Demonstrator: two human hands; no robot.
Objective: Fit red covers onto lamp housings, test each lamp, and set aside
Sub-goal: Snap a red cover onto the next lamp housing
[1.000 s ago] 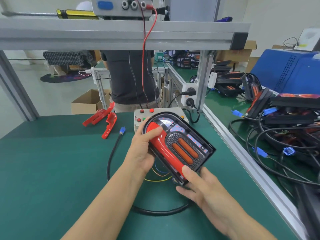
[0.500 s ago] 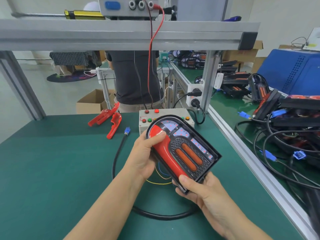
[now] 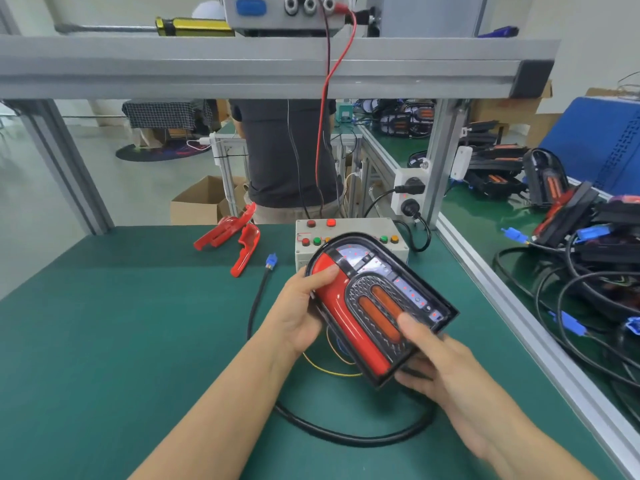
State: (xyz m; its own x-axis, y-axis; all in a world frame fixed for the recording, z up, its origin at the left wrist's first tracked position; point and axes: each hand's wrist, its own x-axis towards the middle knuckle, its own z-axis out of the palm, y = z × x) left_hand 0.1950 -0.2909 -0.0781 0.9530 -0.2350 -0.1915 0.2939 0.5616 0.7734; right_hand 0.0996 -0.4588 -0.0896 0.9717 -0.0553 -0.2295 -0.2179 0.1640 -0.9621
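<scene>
Head view only: black arch-shaped plastic lamp housing [image 3: 408, 292] is held tilted above the green bench mat [image 3: 104, 341], in front of the grey button-topped test box [image 3: 349, 233]. Glossy red curved cover [image 3: 346, 317] sits along the housing's left channel. Left hand [image 3: 298, 310] grips the housing's left edge, thumb pressing the cover's upper end. Right hand [image 3: 446, 372] cups the lower corner, fingers curled beneath, thumb lying on the orange-lensed centre panel.

Seating looks like the step in hand; my judgement is that pressing should run along the cover from the top end to the bottom, checking the edge sits flush all round, while the right hand braces from below. Trailing yellow wires [image 3: 329, 368] under the housing should stay free of the fingers.

On the mat lie 2 or 3 spare red covers [image 3: 232, 237] near the far edge, and a thick black cable [image 3: 346, 434] with a blue plug [image 3: 270, 262]. Aluminium framing crosses overhead; finished lamps [image 3: 547, 181] and cabling crowd the neighbouring bench on the right. Another person stands beyond the bench.
</scene>
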